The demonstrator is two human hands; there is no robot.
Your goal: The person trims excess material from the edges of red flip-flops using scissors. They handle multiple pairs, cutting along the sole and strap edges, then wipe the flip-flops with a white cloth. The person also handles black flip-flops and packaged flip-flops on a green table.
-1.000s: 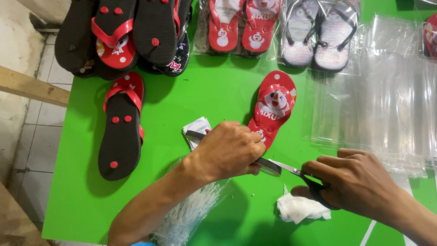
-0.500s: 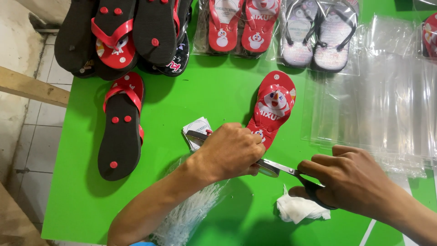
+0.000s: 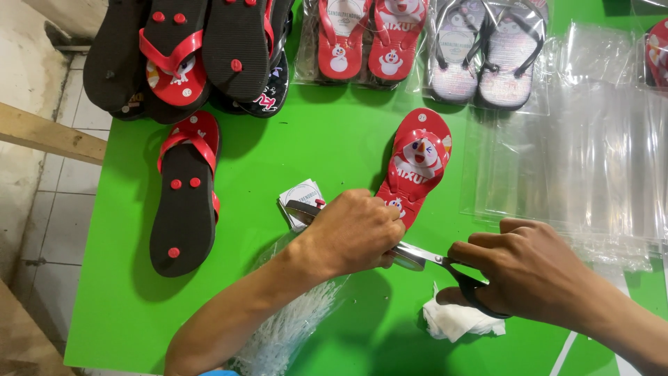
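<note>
Scissors (image 3: 424,259) lying low over the green table (image 3: 334,153), handles gripped in the right hand (image 3: 525,271), blades running under the left hand (image 3: 355,233); left hand closed down over the heel of a red sandal (image 3: 416,163), pressing beside small paper tags (image 3: 300,198); white tissue (image 3: 456,322) resting just below the right hand

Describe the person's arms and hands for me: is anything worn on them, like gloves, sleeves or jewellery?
Both hands are bare: the left hand and the right hand wear no gloves, and no rings or watch show. Both forearms are uncovered as far as the picture reaches. Only a sliver of blue cloth shows at the bottom edge.
</note>
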